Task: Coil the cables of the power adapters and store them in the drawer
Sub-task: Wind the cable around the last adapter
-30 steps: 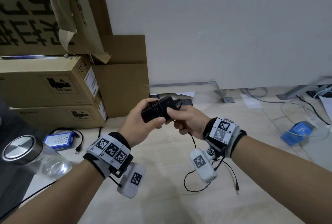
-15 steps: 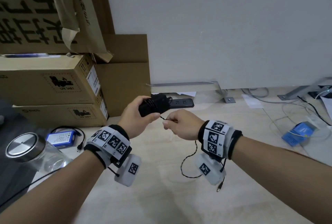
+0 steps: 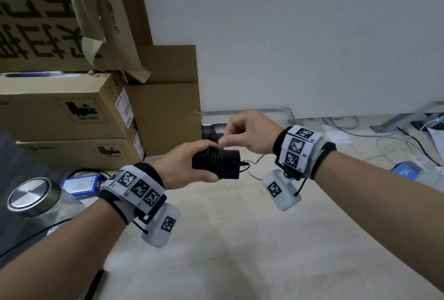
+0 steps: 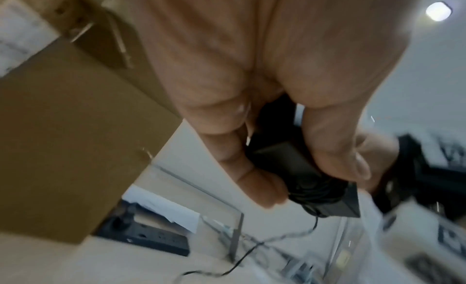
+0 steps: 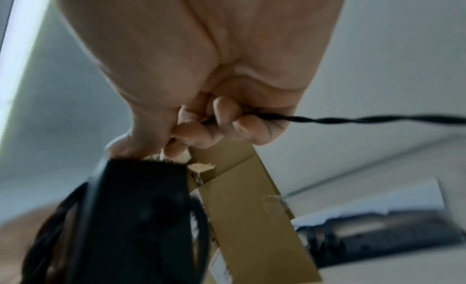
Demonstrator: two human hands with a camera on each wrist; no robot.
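1. Right now our left hand (image 3: 185, 167) grips the black power adapter (image 3: 217, 165) mid-air above the pale floor (image 3: 240, 239), thumb along the near lower edge, fingers curled over the far top edge.
2. From the left wrist view: the adapter (image 4: 297, 168) sits between the thumb on one side and the fingers (image 4: 252, 180) on the other; its free end sticks out past the fingertips.
3. Cable (image 3: 217, 161) is wound in several turns around the adapter's middle, right at our left thumb tip. A short loose bit hangs off the adapter's right end.
4. Our right hand (image 3: 249, 131) is just above the adapter, fingers clenched, thumb and forefinger pinching the cable at the top of the winding.
5. Right wrist view confirms it: the twisted black cable (image 5: 353, 120) runs through the curled fingers (image 5: 227, 117) and out to the side; the adapter (image 5: 136, 218) is just beyond the fingertips, coils visible on both its sides.
6. Loose cable tail (image 4: 252, 250) trails below the adapter over the floor.
7. Around us: stacked cardboard boxes (image 3: 72, 112) to the left, a black power strip (image 4: 146, 236) on the floor by the wall behind the hands, a blue battery pack (image 3: 81, 184) near the boxes, a metal-lidded glass jar (image 3: 31, 197) at lower left.
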